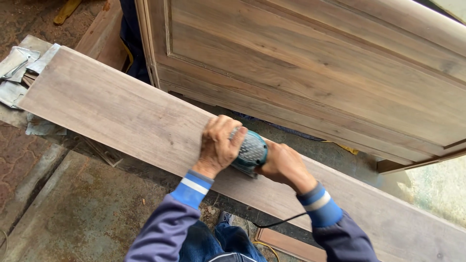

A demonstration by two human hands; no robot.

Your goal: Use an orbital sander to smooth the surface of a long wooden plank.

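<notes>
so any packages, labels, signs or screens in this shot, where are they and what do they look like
No packages, labels, signs or screens show.
Nearest to packaging: crumpled grey sheet scraps at the far left, under the end of the long wooden board.
The teal power sander held on the board by the left hand and right hand shows no readable label.

Worn concrete floor (82, 213) in daylight. Behind it stands a large panelled wooden cabinet (315, 68). Left of the cabinet lie folded grey metal sheets (17, 73); reddish patterned paving (14, 155) lies below them.
</notes>
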